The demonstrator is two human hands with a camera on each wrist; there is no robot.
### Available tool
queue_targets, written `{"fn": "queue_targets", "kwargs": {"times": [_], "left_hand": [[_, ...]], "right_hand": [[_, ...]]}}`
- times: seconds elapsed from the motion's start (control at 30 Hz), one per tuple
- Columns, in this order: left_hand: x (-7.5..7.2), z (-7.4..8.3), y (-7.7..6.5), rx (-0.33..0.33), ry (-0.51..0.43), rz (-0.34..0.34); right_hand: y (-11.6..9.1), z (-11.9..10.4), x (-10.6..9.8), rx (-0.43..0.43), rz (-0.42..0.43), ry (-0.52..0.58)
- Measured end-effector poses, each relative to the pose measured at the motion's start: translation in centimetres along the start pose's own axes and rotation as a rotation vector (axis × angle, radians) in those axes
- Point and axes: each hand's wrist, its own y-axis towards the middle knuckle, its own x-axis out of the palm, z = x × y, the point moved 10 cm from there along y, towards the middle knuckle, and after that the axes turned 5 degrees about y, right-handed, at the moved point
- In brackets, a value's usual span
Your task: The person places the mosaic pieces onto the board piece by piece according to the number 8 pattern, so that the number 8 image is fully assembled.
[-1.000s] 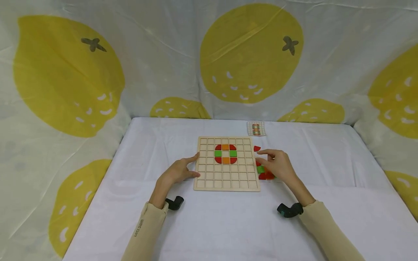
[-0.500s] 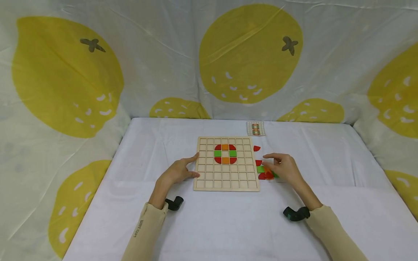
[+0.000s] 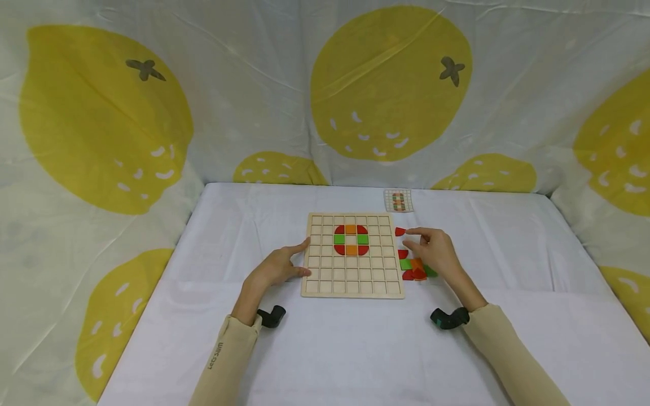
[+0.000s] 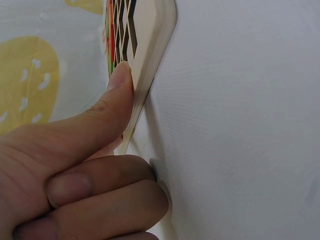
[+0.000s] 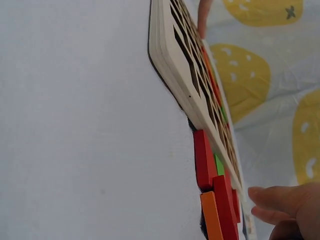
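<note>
A wooden grid board (image 3: 355, 276) lies mid-table, with red, green and orange pieces set as a ring around one bare square. At its left edge, my left hand (image 3: 275, 267) rests a spread thumb and index finger; its other fingers are folded in the left wrist view. My right hand (image 3: 434, 248) is off the board's right side, thumb and index finger apart, with the index fingertip right at a loose red quarter-round piece (image 3: 399, 232). Another red piece (image 3: 403, 254) lies below that fingertip. In the right wrist view the right fingertips (image 5: 257, 194) show nothing between them.
Several red, green and orange pieces (image 3: 417, 272) lie bunched beside the board's right edge, below my right hand. A small pattern card (image 3: 398, 201) lies behind the board. Lemon-printed cloth (image 3: 391, 84) hangs behind the white-covered table (image 3: 345, 349).
My right hand first drew back to the right from the board's edge, then moved up and left to the upper red piece. The left hand and board have stayed put.
</note>
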Motion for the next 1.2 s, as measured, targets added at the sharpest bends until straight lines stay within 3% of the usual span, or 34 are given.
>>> {"fn": "queue_targets", "kwargs": {"times": [0.37, 0.67, 0.87, 1.2], "left_hand": [[0.1, 0.0, 0.1, 0.003, 0.003, -0.006], [0.2, -0.1, 0.0, -0.008, 0.004, -0.008], [0.1, -0.1, 0.1, -0.001, 0.007, -0.003], [0.1, -0.2, 0.2, 0.000, 0.008, -0.003]], "right_hand": [[1.5, 0.1, 1.1, 0.015, -0.030, -0.023], [2.2, -0.1, 1.9, 0.008, -0.099, 0.018], [2.5, -0.2, 1.8, -0.006, -0.100, 0.024], [2.3, 0.8, 1.7, 0.056, -0.129, 0.020]]}}
